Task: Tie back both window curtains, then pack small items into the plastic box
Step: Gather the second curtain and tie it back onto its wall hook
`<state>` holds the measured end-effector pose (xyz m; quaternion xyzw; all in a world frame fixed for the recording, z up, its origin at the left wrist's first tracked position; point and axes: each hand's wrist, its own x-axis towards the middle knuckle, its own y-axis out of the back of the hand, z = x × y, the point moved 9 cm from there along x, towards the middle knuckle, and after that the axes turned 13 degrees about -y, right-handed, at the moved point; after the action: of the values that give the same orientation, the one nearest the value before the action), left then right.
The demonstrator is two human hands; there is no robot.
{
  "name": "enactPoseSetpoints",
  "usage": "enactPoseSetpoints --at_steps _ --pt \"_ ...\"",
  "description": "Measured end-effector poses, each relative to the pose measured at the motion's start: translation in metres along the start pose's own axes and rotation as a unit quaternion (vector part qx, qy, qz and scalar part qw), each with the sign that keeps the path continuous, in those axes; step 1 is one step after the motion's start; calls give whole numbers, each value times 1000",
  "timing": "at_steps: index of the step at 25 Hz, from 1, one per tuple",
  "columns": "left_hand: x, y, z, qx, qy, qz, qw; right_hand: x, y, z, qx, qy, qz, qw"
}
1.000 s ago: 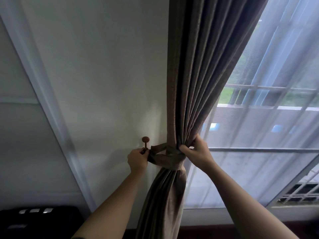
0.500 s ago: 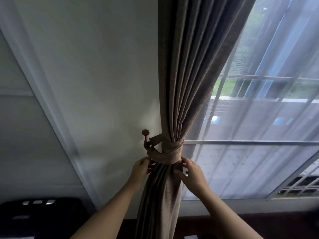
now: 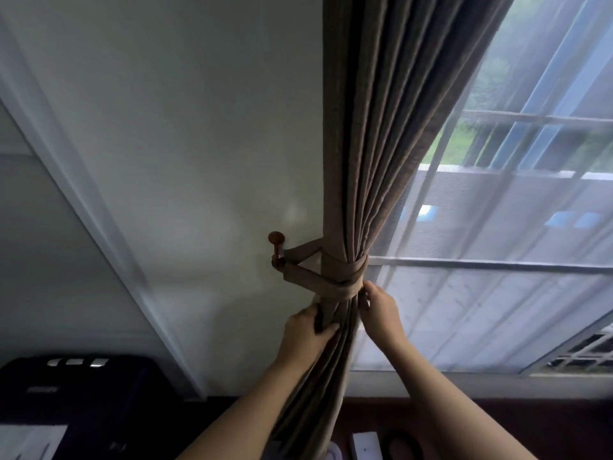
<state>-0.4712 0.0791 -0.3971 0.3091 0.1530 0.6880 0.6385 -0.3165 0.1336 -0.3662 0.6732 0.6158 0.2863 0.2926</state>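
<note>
Brown curtain (image 3: 371, 161) hangs at frame centre, cinched by a fabric tieback (image 3: 335, 275) looped onto the wooden wall hook (image 3: 277, 249). Left hand (image 3: 303, 338) pinches folds below the tieback; right hand (image 3: 381, 313) fingers grip its lower edge. Sheer curtain (image 3: 497, 293) covers the window at right.

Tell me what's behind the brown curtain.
Beside the curtain, a white sheer covers the window grille. Whatever is directly behind the bunched folds is hidden.
</note>
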Motion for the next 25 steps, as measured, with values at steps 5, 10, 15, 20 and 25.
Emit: enactPoseSetpoints --at_steps 5,10,15,20,25 --pt "4 6 -2 33 29 114 992 -11 -4 11 161 -10 -61 985" --pt "-4 31 -16 13 18 73 997 -27 -31 -21 124 53 -178 975" --pt "-19 75 -39 62 32 84 994 -36 -68 -67 33 122 -216 968" --pt "-29 120 -57 124 46 85 988 -49 -104 -113 -34 140 -243 959" --pt "-22 128 -60 168 47 87 981 -46 -110 -125 -61 129 -244 959"
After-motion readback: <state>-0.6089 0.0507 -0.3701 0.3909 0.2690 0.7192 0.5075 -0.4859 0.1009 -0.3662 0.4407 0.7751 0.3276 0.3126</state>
